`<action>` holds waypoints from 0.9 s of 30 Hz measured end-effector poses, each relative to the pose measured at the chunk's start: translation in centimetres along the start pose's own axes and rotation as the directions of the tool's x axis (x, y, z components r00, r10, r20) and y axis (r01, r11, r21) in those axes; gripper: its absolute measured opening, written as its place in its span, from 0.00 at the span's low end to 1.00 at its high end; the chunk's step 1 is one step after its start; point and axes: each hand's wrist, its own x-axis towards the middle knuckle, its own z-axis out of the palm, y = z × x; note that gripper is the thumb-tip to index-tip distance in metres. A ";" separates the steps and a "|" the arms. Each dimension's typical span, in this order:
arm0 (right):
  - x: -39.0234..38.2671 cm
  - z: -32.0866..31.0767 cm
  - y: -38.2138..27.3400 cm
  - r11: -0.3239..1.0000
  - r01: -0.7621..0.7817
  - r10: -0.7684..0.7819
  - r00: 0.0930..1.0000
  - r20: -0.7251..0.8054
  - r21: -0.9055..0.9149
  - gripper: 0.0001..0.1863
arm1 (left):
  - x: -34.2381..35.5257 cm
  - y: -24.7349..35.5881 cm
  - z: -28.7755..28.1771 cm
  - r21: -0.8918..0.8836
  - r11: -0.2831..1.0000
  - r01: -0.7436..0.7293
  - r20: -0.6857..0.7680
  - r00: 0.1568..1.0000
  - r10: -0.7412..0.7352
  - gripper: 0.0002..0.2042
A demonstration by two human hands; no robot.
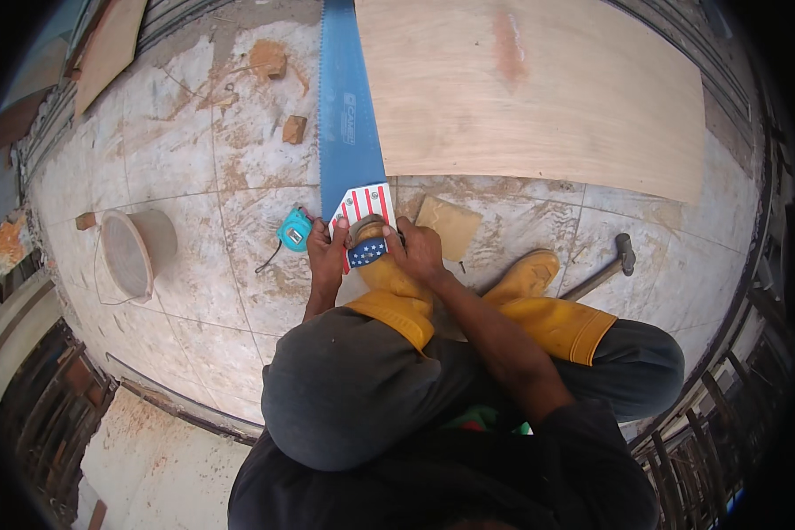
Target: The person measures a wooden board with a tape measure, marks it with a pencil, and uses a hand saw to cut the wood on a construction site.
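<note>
A hand saw [349,97] with a long blue blade points away from me, its teeth along the left side. Its handle is patterned with red and white stripes and white stars on blue. My left hand [327,253] grips the left side of the handle, thumb on top. From the right, my right hand [420,252] closes on the handle's other side. The blade lies along the left edge of a plywood sheet [539,97]; whether it touches the sheet I cannot tell. Just left of my left hand sits a teal tape measure [295,230].
A hammer [602,265] lies on the tiles to the right, past my yellow boots [523,276]. On the left stands a pale bucket [161,243]. Brick pieces [294,130] lie left of the blade, and a small board piece [448,226] is near my right hand.
</note>
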 end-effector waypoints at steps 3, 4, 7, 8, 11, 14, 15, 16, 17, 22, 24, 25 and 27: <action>0.1 0.0 0.2 1.000 -0.006 0.006 1.000 0.015 -0.004 0.16 | 0.2 0.0 -0.1 0.009 1.000 -0.011 0.004 1.000 0.011 0.10; 0.3 0.0 0.3 0.999 -0.003 0.001 0.999 0.049 0.038 0.16 | 0.5 0.1 -0.2 -0.003 1.000 -0.024 -0.005 1.000 0.024 0.10; 0.8 0.1 0.2 1.000 0.011 -0.011 0.999 0.030 0.009 0.17 | 1.3 0.4 -0.5 0.061 0.998 -0.008 -0.006 1.000 0.009 0.11; 0.9 0.1 0.1 1.000 0.006 -0.005 1.000 0.017 -0.021 0.17 | 1.5 0.5 -0.6 0.076 0.997 -0.017 0.013 1.000 0.016 0.11; 1.2 0.1 0.2 1.000 0.017 -0.017 0.999 0.027 -0.010 0.19 | 1.7 0.6 -0.5 0.077 0.997 -0.007 0.002 1.000 0.007 0.12; 1.4 0.1 0.3 1.000 0.023 -0.023 1.000 0.007 0.001 0.20 | 1.7 0.6 -0.3 0.056 0.998 0.013 -0.006 1.000 -0.013 0.13; 1.5 0.1 0.3 1.000 0.019 -0.019 1.000 0.008 -0.005 0.21 | 1.7 0.5 -0.3 0.050 0.999 0.007 -0.005 1.000 -0.007 0.13; 1.5 0.1 0.3 1.000 0.020 -0.020 0.999 0.033 0.014 0.21 | 1.7 0.5 -0.3 0.043 0.999 -0.002 -0.005 1.000 0.002 0.13; 1.5 0.1 0.3 1.000 0.007 -0.007 1.000 0.025 -0.006 0.21 | 1.7 0.5 -0.3 0.061 0.998 0.000 -0.012 1.000 0.001 0.13; 1.7 -0.1 0.1 1.000 -0.006 0.006 0.999 0.052 0.011 0.21 | 1.8 0.2 -0.4 0.093 0.996 0.007 -0.041 0.999 -0.003 0.15; 1.7 -0.1 0.0 1.000 -0.001 0.001 1.000 0.026 0.004 0.21 | 1.8 0.1 -0.5 0.090 0.996 -0.024 -0.020 0.999 0.026 0.15; 1.7 -0.1 0.0 1.000 -0.008 0.007 0.999 0.041 0.029 0.22 | 1.8 0.0 -0.5 0.073 0.997 -0.018 -0.031 0.999 0.020 0.15; 1.6 0.0 0.0 1.000 -0.003 0.003 1.000 0.017 0.016 0.21 | 1.8 0.1 -0.5 0.093 0.995 -0.022 -0.006 1.000 0.022 0.10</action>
